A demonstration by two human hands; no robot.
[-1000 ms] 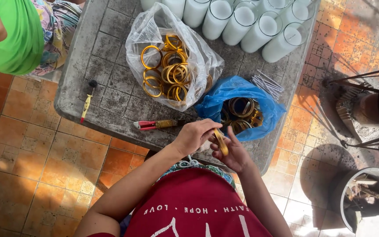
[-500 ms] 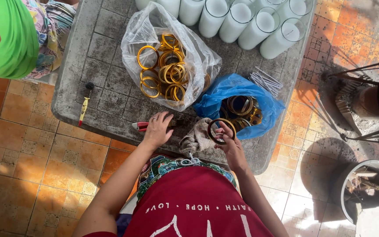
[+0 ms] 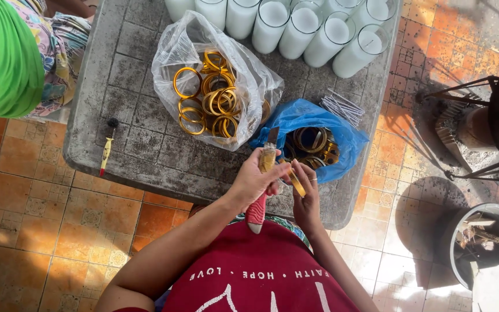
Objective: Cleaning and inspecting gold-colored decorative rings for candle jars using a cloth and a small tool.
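Observation:
My left hand (image 3: 256, 180) grips a knife (image 3: 263, 179) with a red and yellow handle, its blade pointing up toward the bags. My right hand (image 3: 306, 193) pinches a gold bangle (image 3: 297, 182) right beside the knife, over the near edge of the grey stone table (image 3: 140, 156). Just beyond the hands lies an open blue plastic bag (image 3: 310, 118) with dark and gold bangles inside. To its left sits a clear plastic bag (image 3: 212, 86) full of gold bangles.
White candles in glass jars (image 3: 301, 26) stand in rows at the table's far side. A bundle of thin sticks (image 3: 342, 107) lies by the blue bag. A small yellow tool (image 3: 106, 153) rests at the table's left. Another person in green (image 3: 4, 58) sits far left. A bucket (image 3: 483, 242) stands on the tiled floor at right.
My left hand picked the red-handled knife up off the table and brought it to the bangle. My right hand lowered the bangle slightly toward the knife.

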